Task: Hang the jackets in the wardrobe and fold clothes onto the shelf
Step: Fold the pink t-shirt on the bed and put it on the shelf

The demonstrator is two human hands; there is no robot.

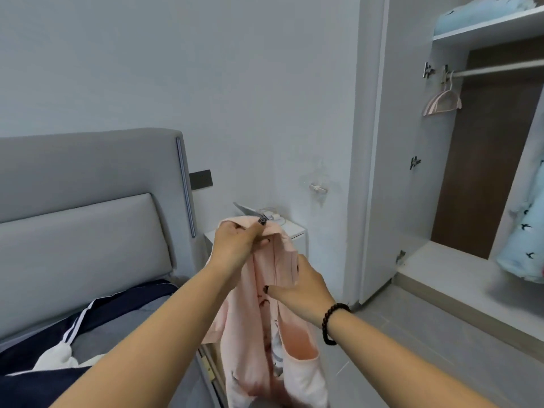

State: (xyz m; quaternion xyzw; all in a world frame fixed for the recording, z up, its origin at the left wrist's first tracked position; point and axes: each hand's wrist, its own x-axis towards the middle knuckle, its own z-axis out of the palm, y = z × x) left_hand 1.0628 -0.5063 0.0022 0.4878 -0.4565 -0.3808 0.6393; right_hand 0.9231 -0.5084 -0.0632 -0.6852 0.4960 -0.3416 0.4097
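A pale pink garment (259,337) hangs in the air in front of me, beside the bed. My left hand (235,245) grips its top edge, thumb and fingers curled over the cloth. Lower down, my right hand (300,293) pinches a fold of the same garment; a dark bead bracelet is on that wrist. The open wardrobe (412,172) stands at the right, with a rail (500,70) and an empty pink hanger (441,101) on it. A light blue patterned garment (524,231) hangs at the far right. Folded blue cloth (477,13) lies on the upper shelf.
A grey bed with padded headboard (88,216) fills the left; a dark navy garment with white stripes (88,319) lies on it. A white bedside table (294,231) with small items stands behind the pink garment. Grey floor (412,334) lies before the wardrobe.
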